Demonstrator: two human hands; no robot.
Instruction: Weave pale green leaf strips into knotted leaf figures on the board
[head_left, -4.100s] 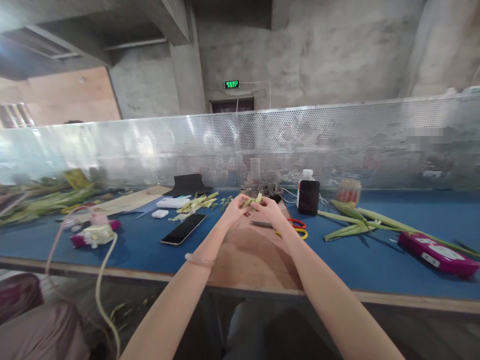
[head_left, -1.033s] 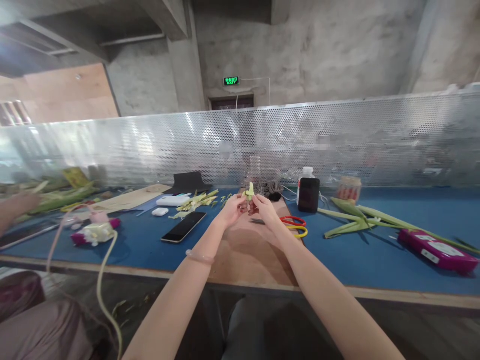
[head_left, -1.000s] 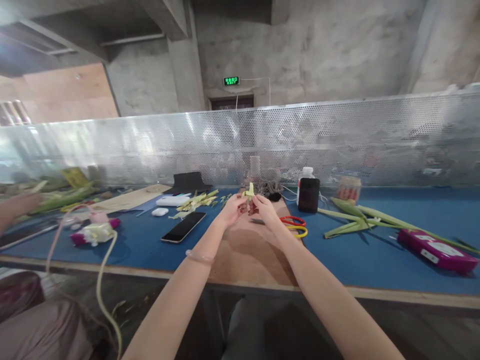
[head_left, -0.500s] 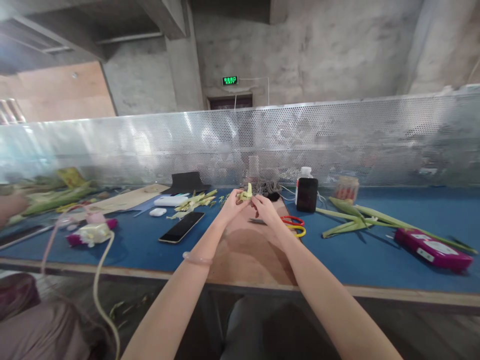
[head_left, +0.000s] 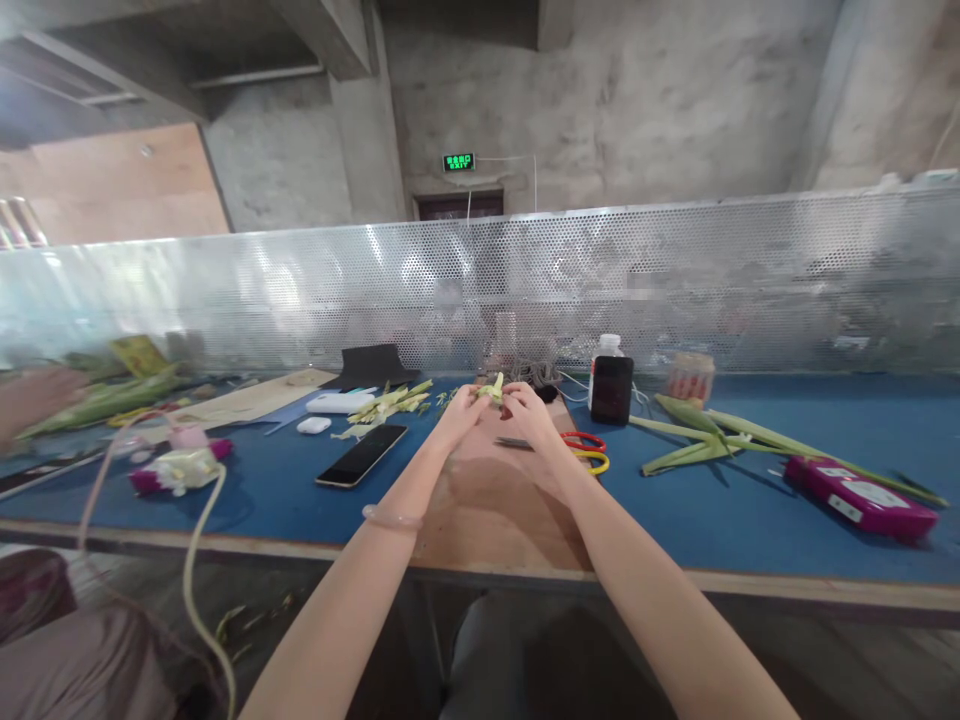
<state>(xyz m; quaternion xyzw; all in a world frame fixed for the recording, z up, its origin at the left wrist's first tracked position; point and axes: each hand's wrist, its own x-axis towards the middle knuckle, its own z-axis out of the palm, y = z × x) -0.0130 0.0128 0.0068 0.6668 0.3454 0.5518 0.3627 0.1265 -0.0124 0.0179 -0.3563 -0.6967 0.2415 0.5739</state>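
A small pale green leaf piece (head_left: 493, 388) is held between my two hands over the brown board (head_left: 499, 510). My left hand (head_left: 463, 412), with a bracelet on its wrist, has its fingers closed on the left side of the piece. On the other side, my right hand (head_left: 525, 408) pinches it. Scissors (head_left: 589, 451) with red and yellow handles lie beneath my right forearm, blades pointing left. A pile of cut leaf strips (head_left: 394, 402) is left of my hands. The fingertips are small and partly hidden.
Left of the board lie a phone (head_left: 363, 456), a white case (head_left: 314, 425) and a purple power strip (head_left: 182, 467). Rightward are a black device (head_left: 612, 390), a jar (head_left: 691, 378), long leaves (head_left: 694, 440) and another purple strip (head_left: 859, 495). Another person's hand (head_left: 45, 395) is far left.
The leaf piece sits slightly lower and its upright tip looks shorter and tilted. My fingers have shifted a little around it. The other person's hand has moved right.
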